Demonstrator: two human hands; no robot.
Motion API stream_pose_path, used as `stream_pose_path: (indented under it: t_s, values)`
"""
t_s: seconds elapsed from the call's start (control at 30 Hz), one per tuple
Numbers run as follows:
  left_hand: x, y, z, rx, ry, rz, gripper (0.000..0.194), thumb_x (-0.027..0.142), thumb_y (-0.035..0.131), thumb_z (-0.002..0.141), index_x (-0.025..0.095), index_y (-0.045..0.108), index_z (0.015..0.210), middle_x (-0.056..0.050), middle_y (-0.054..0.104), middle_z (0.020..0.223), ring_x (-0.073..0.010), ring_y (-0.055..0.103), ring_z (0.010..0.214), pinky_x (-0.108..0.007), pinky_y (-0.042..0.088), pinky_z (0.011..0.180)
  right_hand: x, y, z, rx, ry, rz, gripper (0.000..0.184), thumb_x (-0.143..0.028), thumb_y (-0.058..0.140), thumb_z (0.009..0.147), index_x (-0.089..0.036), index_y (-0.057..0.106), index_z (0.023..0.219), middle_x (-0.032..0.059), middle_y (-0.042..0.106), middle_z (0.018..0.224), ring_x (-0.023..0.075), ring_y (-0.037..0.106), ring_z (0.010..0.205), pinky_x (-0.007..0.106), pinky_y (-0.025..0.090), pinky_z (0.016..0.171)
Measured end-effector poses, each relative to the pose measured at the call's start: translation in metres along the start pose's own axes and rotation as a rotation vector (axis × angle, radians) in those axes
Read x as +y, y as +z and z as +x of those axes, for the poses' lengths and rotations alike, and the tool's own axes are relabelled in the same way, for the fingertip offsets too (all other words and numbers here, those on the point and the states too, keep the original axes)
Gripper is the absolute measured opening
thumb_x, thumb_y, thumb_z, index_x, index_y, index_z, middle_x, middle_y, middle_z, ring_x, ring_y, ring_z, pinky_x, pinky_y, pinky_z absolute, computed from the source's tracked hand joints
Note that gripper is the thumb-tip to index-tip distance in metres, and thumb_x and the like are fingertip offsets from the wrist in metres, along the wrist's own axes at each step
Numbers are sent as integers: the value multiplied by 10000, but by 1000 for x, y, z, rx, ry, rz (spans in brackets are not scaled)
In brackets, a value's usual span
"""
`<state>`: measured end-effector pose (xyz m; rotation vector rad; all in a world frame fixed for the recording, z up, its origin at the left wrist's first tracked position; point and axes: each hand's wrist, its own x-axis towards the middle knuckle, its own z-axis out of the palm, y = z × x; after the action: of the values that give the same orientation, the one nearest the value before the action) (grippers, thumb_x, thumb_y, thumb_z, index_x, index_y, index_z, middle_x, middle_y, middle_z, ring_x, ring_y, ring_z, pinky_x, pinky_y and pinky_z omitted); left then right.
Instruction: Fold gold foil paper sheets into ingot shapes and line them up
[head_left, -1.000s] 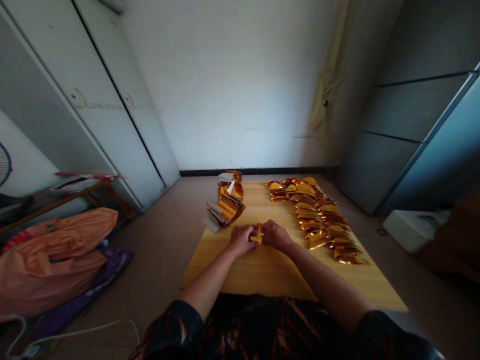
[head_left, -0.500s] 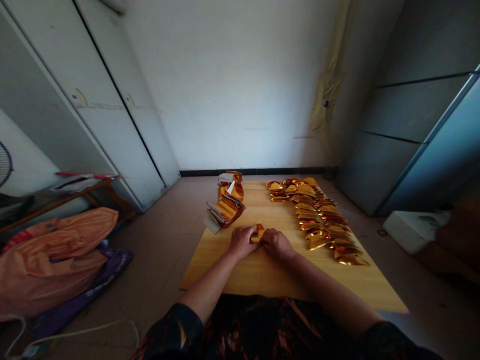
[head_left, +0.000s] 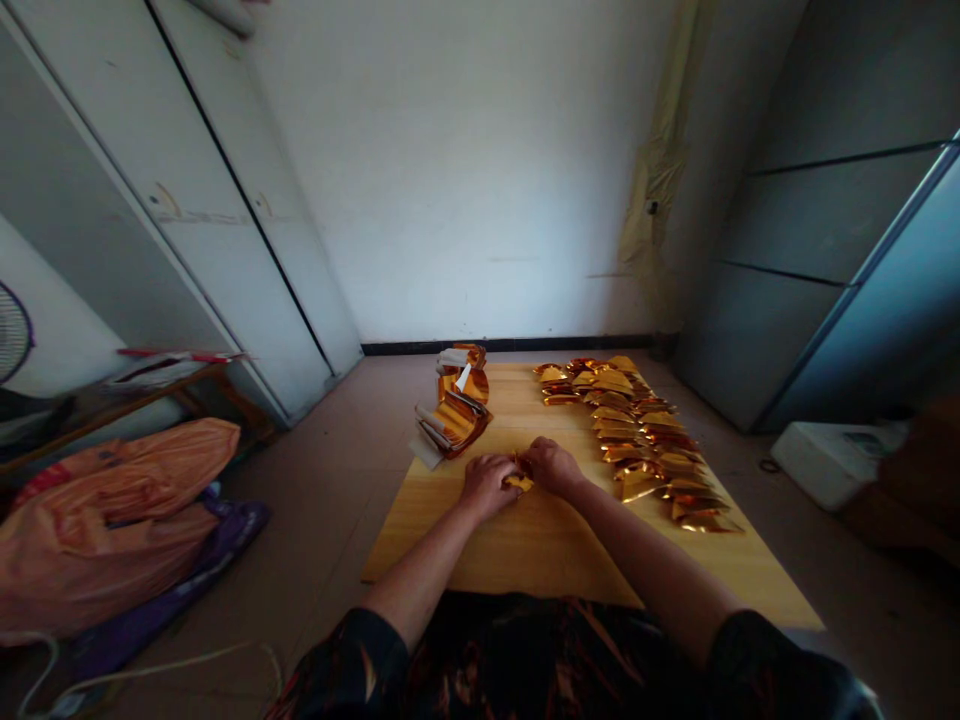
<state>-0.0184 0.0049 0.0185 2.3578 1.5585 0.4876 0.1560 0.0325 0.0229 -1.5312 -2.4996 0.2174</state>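
My left hand (head_left: pixel 487 480) and my right hand (head_left: pixel 551 465) meet over the middle of a low wooden table (head_left: pixel 540 550). Both pinch one small piece of gold foil paper (head_left: pixel 519 481), which lies on the tabletop between the fingers. Most of the piece is hidden under my fingers. A stack of unfolded gold foil sheets (head_left: pixel 454 410) stands just beyond my left hand. A long row of several folded gold pieces (head_left: pixel 637 440) runs along the table's right side, past my right hand.
White wardrobe doors (head_left: pixel 187 200) rise at the left. An orange plastic bag (head_left: pixel 112 510) lies on the floor at the left, with a cord near it. A grey cabinet (head_left: pixel 840 250) and a white box (head_left: pixel 825 455) stand at the right.
My hands have kept working the same gold piece, shifting slightly; my right hand has moved a little farther from me. The view has drifted slightly.
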Motion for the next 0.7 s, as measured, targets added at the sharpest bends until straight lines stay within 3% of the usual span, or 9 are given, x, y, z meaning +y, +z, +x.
stream_pose_path:
  t_s: [0.17, 0.27, 0.37, 0.47, 0.57, 0.7]
  values:
    - [3, -3, 0, -23, 19, 51, 221, 316, 643, 744, 310, 678, 963, 17, 634, 1172, -225, 497, 1142, -373, 330, 968, 5, -3, 1, -38, -219, -119, 231, -249, 471, 898, -211, 693, 949, 91, 612, 1006, 186, 515, 936, 263, 392, 791]
    - [4, -5, 2, -25, 11, 65, 302, 313, 670, 708, 306, 650, 1009, 11, 646, 1120, -229, 513, 1110, -369, 348, 938, 8, -8, 1, -63, -334, -129, 232, -208, 456, 897, -197, 670, 986, 86, 621, 1016, 184, 510, 936, 276, 379, 800]
    - [3, -5, 5, -23, -35, 26, 345, 312, 696, 670, 282, 637, 1009, 10, 647, 1111, -219, 531, 1074, -361, 357, 924, 5, -15, -1, -58, -357, -122, 218, -186, 464, 881, -171, 655, 984, 92, 631, 1002, 187, 519, 937, 280, 372, 794]
    - [0, -5, 6, -50, -25, -6, 207, 292, 690, 683, 261, 667, 886, 18, 643, 1128, -209, 531, 1076, -374, 346, 937, 1, -20, -1, -49, -383, -125, 210, -198, 478, 866, -161, 652, 978, 100, 641, 993, 199, 530, 959, 291, 372, 804]
    - [0, -7, 3, -60, 37, 16, 104, 254, 679, 711, 273, 696, 811, 23, 620, 1185, -218, 502, 1128, -411, 325, 962, 1, -21, 2, -84, -401, -147, 192, -196, 503, 838, -147, 658, 940, 106, 655, 962, 209, 548, 947, 302, 379, 807]
    - [12, -10, -6, 22, 162, 159, 112, 204, 653, 753, 287, 709, 802, -6, 639, 1119, -232, 477, 1143, -464, 294, 991, 3, -20, 5, -102, -399, -167, 190, -189, 519, 821, -130, 659, 936, 124, 658, 954, 220, 554, 943, 311, 388, 804]
